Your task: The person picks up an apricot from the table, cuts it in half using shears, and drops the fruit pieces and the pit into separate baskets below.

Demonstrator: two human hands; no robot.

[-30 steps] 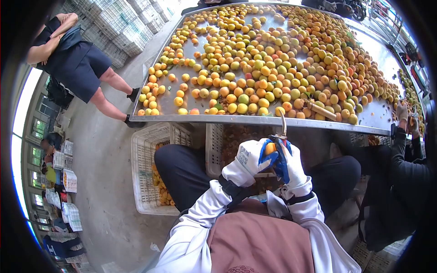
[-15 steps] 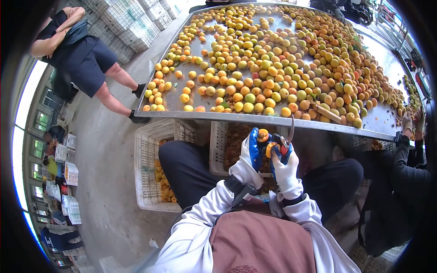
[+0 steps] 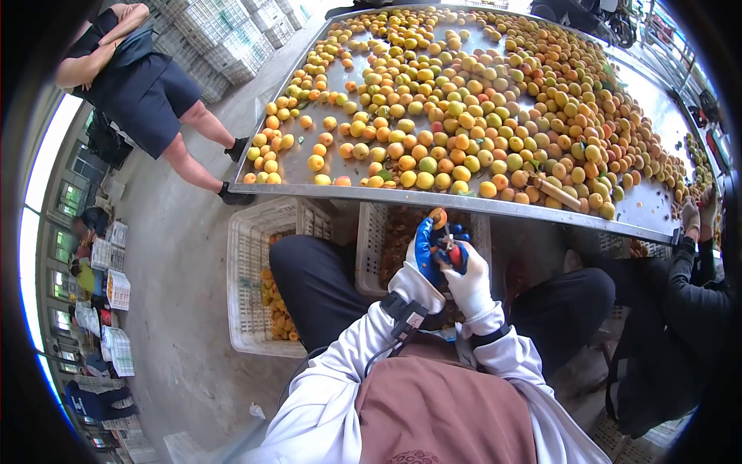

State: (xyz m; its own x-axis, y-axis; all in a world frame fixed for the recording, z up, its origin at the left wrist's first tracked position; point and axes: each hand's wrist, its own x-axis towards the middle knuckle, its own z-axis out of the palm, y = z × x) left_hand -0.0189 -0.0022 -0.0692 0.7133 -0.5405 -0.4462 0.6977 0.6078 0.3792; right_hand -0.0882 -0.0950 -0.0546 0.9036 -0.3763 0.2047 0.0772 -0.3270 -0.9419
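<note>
My left hand (image 3: 423, 259), in a white glove with blue coating, is closed around an apricot (image 3: 438, 217) whose orange side shows at the fingertips. Close against it, my right hand (image 3: 468, 282), gloved the same way, grips a red-handled metal tool (image 3: 461, 257). The tool's metal end points toward the left hand's fingers; its exact kind is hard to make out. Both hands are in front of the metal table (image 3: 309, 190), above a white crate (image 3: 371, 255) of orange fruit pieces. Many whole apricots (image 3: 479, 139) are spread over the table.
Another white crate (image 3: 246, 286) with apricot pieces stands by my left knee. A wooden stick (image 3: 554, 192) lies among the fruit near the table edge. A co-worker's hands (image 3: 699, 210) are at the right. A person (image 3: 154, 100) stands at the left, before stacked crates (image 3: 224, 46).
My right hand has turned and moved left and slightly down, against the left hand. The tool's curved metal part no longer points upward. An orange piece by the right thumb is out of sight.
</note>
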